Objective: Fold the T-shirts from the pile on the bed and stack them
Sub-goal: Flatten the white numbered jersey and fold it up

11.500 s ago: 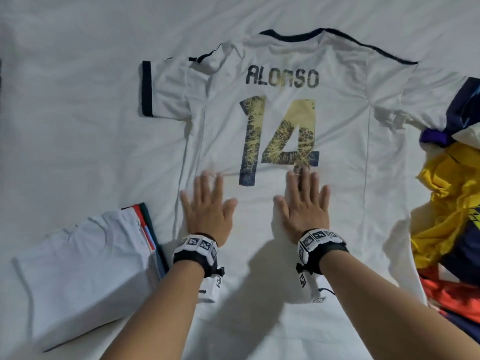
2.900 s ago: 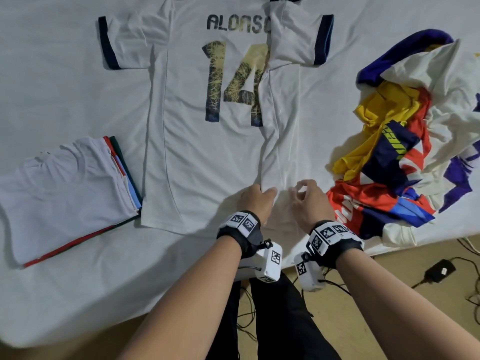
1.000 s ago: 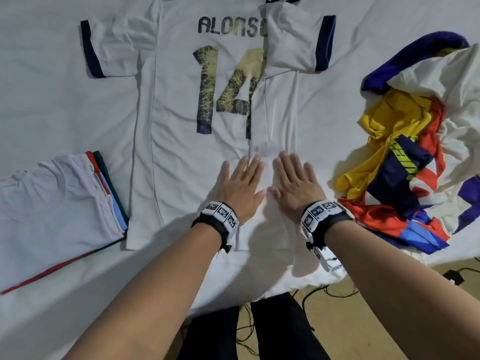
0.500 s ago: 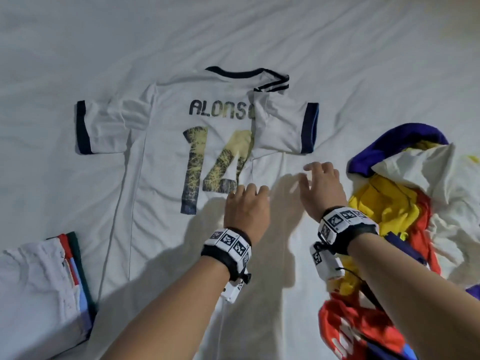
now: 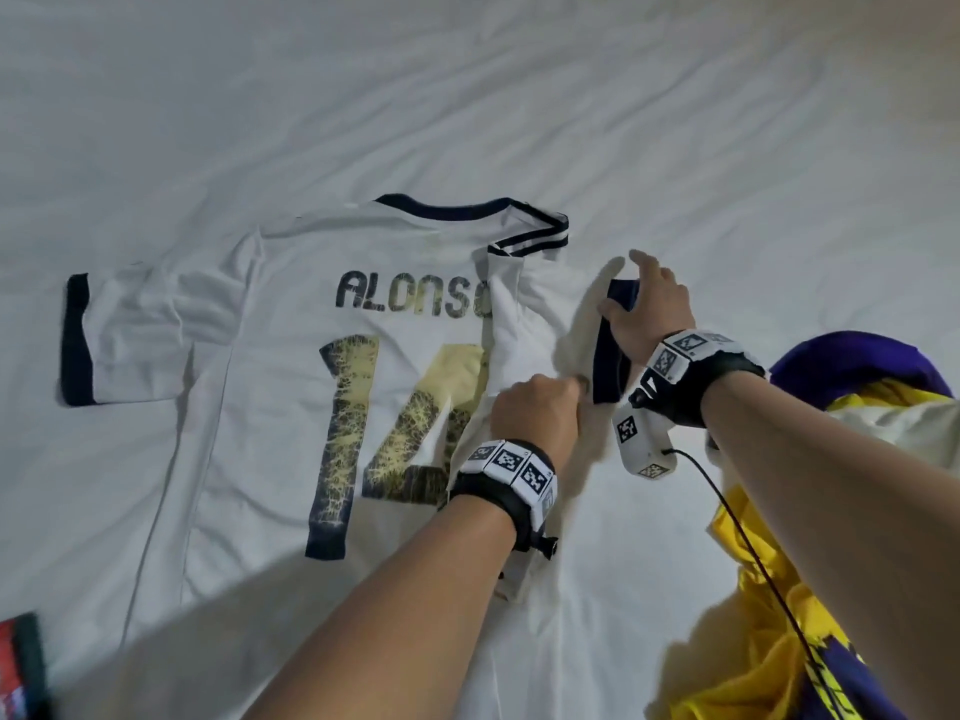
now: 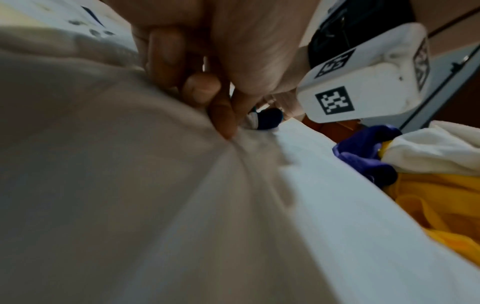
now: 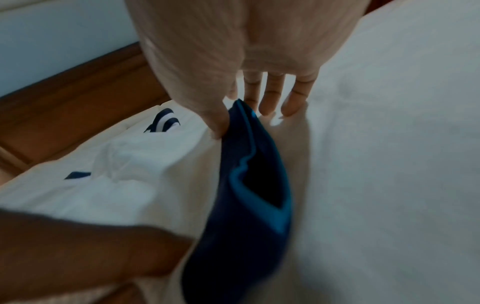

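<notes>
A white jersey [image 5: 270,418] printed ALONSO 14 lies back-up on the bed, its right side folded inward. My right hand [image 5: 644,309] pinches the navy cuff [image 5: 608,356] of the folded-in sleeve between thumb and forefinger, lifting it off the shirt; the right wrist view shows the cuff [image 7: 249,164] hanging from that pinch. My left hand [image 5: 540,407] is curled, pinching the sleeve's white fabric near the cuff's lower end, and the left wrist view shows its fingers [image 6: 221,115] gathering the cloth [image 6: 130,185].
The pile of unfolded shirts [image 5: 841,511], yellow, purple and white, sits at the right. A corner of the folded stack [image 5: 21,667] shows at the bottom left. White bedsheet [image 5: 467,96] stretches beyond the collar. A wooden bed frame [image 7: 78,98] edges the mattress.
Both hands left the shirt's lower half and reached up to the folded-in right sleeve. The right hand took the navy cuff and lifted it; the left pinched the sleeve.
</notes>
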{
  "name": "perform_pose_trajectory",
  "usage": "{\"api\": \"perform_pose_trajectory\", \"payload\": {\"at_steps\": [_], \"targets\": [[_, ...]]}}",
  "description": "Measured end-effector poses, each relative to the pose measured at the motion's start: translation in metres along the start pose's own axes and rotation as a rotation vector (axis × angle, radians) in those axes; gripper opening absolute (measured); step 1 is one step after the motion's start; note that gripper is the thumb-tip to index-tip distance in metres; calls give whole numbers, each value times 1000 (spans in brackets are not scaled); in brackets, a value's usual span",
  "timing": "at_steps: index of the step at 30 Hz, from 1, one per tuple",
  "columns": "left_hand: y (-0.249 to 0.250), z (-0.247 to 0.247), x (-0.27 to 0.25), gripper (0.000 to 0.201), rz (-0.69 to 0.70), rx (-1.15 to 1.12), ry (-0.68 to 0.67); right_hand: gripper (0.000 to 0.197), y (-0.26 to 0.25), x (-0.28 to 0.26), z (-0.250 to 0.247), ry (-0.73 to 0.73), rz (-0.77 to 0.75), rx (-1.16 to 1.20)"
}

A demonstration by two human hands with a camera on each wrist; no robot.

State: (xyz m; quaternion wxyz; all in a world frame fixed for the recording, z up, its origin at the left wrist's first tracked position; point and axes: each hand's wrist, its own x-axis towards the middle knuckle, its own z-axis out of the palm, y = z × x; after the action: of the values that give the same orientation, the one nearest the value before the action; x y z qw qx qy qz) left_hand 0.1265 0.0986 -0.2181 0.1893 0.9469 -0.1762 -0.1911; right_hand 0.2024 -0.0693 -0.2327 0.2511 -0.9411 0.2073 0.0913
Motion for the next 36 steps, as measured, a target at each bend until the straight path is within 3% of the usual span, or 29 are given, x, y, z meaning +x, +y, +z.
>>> {"api": "perform_pose_trajectory", "payload": {"at_steps": [3, 6, 9, 12, 13, 16, 18, 23, 32, 34, 36], "targets": [[-10, -2, -10, 28, -19, -276, 192, 22, -9, 0, 0, 41, 40, 141], [-23, -9, -30, 16, -83, -675, 418, 17, -23, -22, -7, 151, 35, 344], [-34, -32, -53, 12, -286, -1070, 422, 14, -36, -59, -7, 242, 83, 619], [-60, -43, -68, 44, -411, -1362, 448, 7, -43, -102, 11, 191, 217, 900], [-69, -44, -71, 45, -455, -1380, 472, 9, -44, -116, 19, 150, 272, 974], [-94, -35, -73, 14, -572, -1374, 464, 21, -40, -147, 46, 74, 407, 980], [-102, -26, -75, 20, -612, -1314, 438, 30, -34, -161, 59, 49, 436, 906], [-112, -7, -81, 23, -614, -1093, 422, 7, -22, -179, 70, 41, 415, 689], [-116, -1, -82, 20, -559, -765, 374, 0, -20, -174, 58, -112, 428, 440], [-113, -3, -82, 26, -493, -589, 345, 12, -23, -174, 54, -144, 424, 346], [-109, -5, -80, 44, -368, -261, 362, 30, -30, -174, 51, -65, 292, 121]]}}
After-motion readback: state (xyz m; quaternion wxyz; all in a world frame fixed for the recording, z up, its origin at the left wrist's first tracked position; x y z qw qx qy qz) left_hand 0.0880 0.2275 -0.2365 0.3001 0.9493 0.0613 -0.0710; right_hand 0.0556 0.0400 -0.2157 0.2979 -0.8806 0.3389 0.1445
